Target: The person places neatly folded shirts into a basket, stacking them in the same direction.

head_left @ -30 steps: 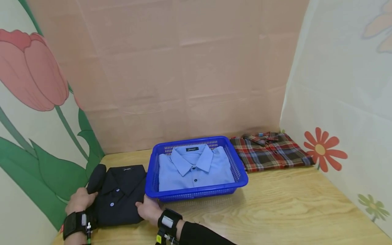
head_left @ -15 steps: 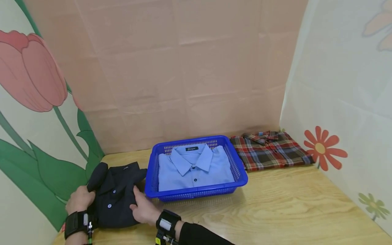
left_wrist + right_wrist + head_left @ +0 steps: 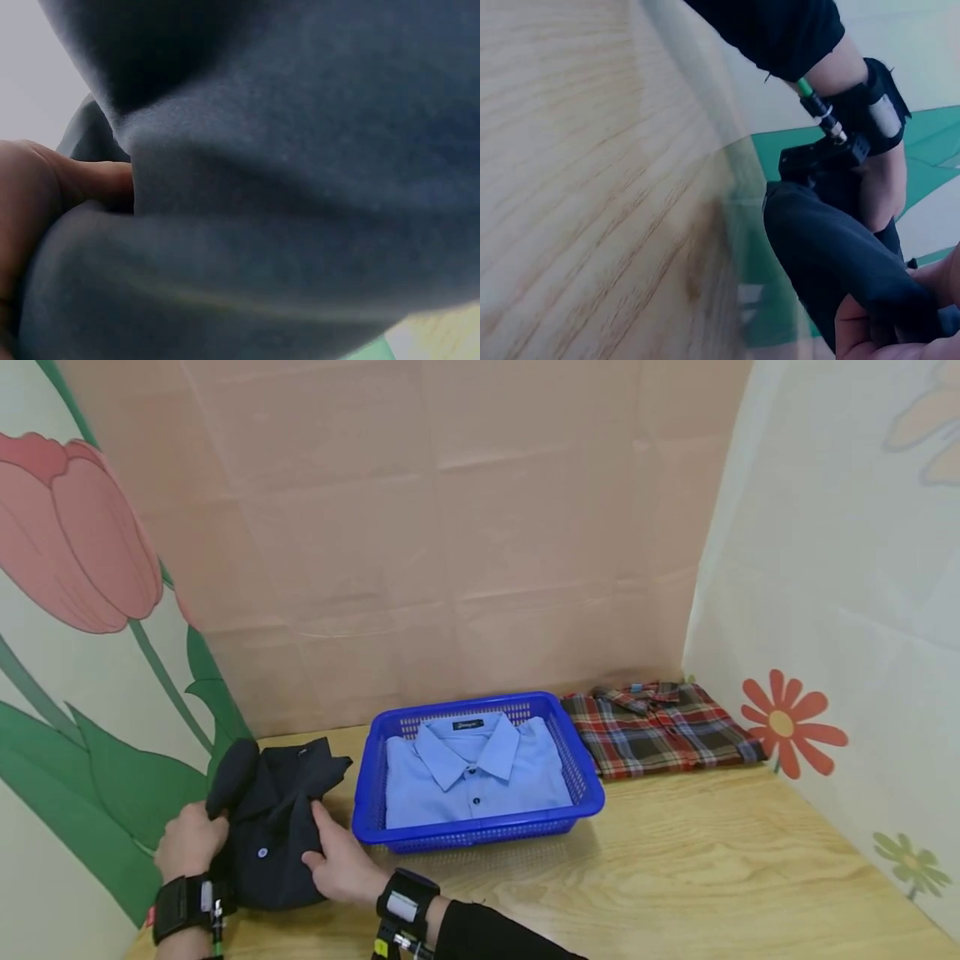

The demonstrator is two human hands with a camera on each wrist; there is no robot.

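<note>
A folded dark navy shirt [image 3: 277,860] with pale buttons is at the left of the head view, its middle bunched and its right side lifted. My left hand [image 3: 191,842] grips its left edge, thumb tucked into a fold of the cloth [image 3: 247,255] in the left wrist view. On the opposite edge, my right hand [image 3: 343,862] pinches the shirt between thumb and fingers. The right wrist view shows the raised dark cloth [image 3: 832,240] between the fingers [image 3: 851,326], over the wooden table [image 3: 592,187]. Fingers under the shirt are hidden.
Just right of the hands stands a blue plastic basket [image 3: 480,837] with a folded light blue shirt [image 3: 435,806] inside. Behind it to the right lies a folded plaid shirt [image 3: 667,735]. A tan backdrop [image 3: 450,543] and flowered side panels enclose the table.
Both hands keep hold of the dark shirt. The right hand has moved left, away from the basket, squeezing the shirt narrower. Its right side has come up off the table.
</note>
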